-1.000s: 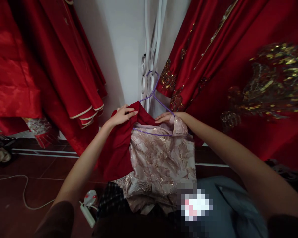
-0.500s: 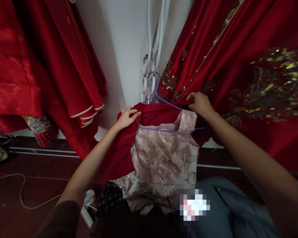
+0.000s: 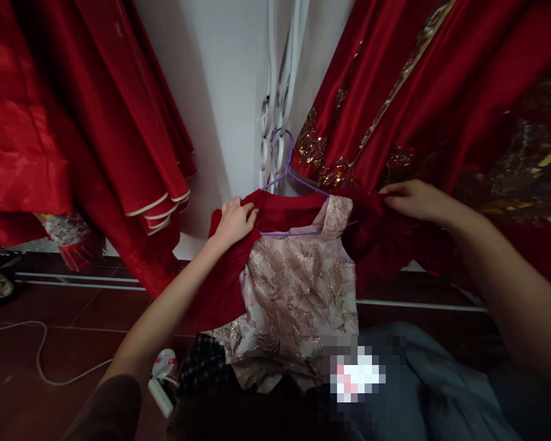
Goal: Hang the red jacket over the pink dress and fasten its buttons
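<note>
In front of me a pale pink and gold brocade dress (image 3: 298, 288) hangs on a thin purple hanger (image 3: 288, 160). A plain red jacket (image 3: 220, 294) drapes over the hanger's left shoulder and behind the dress's neckline. My left hand (image 3: 236, 223) grips the red jacket at that shoulder, fingers closed on the cloth. Out to the right, my right hand (image 3: 413, 199) pinches the jacket's other side, which is spread away from the dress strap. Dark, blurred cloth below that hand makes the jacket's edge hard to make out.
Red garments with cream trim (image 3: 160, 208) hang at left, and red sequined gowns (image 3: 330, 147) at right. Between them stands a white scrolled metal frame (image 3: 275, 110) by the wall. A cable (image 3: 41, 361) and a white power strip (image 3: 160, 397) lie on the floor tiles.
My right hand has moved right and slightly down, drawing the red jacket's side out past the dress strap. My left hand keeps its grip; dress and hanger have shifted slightly left.
</note>
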`<action>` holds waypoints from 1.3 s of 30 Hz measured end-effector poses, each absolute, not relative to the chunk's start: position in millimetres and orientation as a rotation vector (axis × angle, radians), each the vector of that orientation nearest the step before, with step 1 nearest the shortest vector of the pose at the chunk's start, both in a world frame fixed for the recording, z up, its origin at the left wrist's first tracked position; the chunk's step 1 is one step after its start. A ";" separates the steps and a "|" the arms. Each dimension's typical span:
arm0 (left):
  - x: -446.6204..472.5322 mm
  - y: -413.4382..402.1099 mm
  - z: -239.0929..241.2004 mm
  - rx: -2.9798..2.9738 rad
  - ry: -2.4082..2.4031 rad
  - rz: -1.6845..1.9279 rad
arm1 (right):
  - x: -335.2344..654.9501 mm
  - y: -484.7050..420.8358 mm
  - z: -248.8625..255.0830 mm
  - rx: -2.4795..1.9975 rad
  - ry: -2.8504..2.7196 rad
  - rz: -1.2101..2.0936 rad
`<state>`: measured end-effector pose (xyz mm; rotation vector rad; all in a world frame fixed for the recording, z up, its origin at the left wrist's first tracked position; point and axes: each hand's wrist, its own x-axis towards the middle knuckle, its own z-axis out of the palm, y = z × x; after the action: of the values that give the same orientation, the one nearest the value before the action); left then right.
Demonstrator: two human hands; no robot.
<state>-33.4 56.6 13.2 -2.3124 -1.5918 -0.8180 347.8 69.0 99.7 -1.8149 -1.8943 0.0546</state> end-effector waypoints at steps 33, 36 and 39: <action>-25.9 -9.8 4.2 -2.104 -1.671 -1.735 | 208.5 19.8 -15.3 -1.149 -1.686 0.470; -2.2 -3.9 1.1 -2.303 -1.635 -1.641 | 183.7 18.2 -14.4 -1.018 -1.698 0.713; 13.2 -3.1 -6.5 -2.468 -1.635 -1.444 | 163.9 14.6 -14.1 -0.920 -1.689 0.830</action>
<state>13.2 -3.1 -6.5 -2.4685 -1.6353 -1.4437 163.9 14.6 -14.1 -0.9201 -1.6888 0.8302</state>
